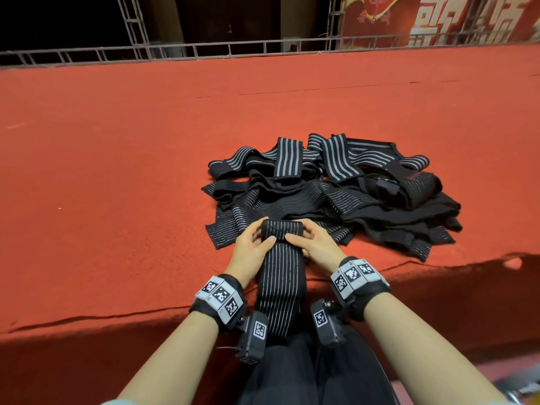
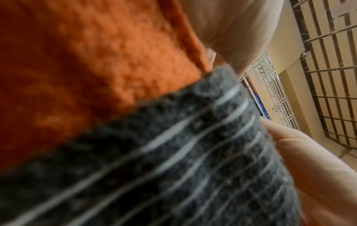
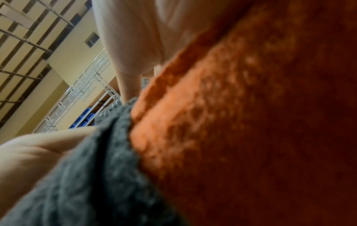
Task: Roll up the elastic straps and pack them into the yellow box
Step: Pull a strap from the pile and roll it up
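Note:
A black elastic strap with thin white stripes (image 1: pixel 280 276) runs from my lap up onto the red carpeted platform (image 1: pixel 117 171). Its far end is wound into a short roll (image 1: pixel 282 229). My left hand (image 1: pixel 253 244) grips the roll's left end, thumb on the strap. My right hand (image 1: pixel 314 244) grips the right end the same way. The strap (image 2: pixel 193 160) fills the left wrist view, blurred, beside my palm. In the right wrist view only the strap's edge (image 3: pixel 92 175) shows against the carpet. No yellow box is in view.
A loose heap of several more black striped straps (image 1: pixel 336 188) lies on the carpet just behind my hands. The platform's front edge (image 1: pixel 117 317) drops off near my wrists. A metal truss frame (image 1: pixel 204 51) runs along the far edge.

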### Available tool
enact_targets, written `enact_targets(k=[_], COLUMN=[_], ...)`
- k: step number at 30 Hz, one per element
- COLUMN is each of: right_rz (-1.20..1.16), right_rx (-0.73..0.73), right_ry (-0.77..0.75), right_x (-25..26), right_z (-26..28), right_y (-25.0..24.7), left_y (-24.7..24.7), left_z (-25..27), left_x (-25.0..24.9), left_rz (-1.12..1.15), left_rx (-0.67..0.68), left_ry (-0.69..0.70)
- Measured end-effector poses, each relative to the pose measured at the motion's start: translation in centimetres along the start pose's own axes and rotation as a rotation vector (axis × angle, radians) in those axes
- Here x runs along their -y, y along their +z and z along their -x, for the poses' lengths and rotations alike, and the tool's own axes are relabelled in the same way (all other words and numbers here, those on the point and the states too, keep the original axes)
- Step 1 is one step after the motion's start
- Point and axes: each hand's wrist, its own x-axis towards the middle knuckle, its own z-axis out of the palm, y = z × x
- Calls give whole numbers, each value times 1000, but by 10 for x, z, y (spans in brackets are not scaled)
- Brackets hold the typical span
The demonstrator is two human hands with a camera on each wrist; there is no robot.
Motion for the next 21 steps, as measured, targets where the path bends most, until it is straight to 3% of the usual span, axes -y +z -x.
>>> enact_targets(k=[6, 13, 21], right_rz=[-102, -9, -233], right_rx=[-33, -51, -18], right_ry=[-46, -117, 26], right_x=[4, 2, 8], right_z=[5, 7, 4], right_y=[-2, -1, 6], left_y=[3, 2, 1], left_z=[2, 2, -3], left_x=[-2, 0, 3], left_rz=[-73, -131, -38], left_rx=[61, 108, 3], left_ry=[14, -24, -68])
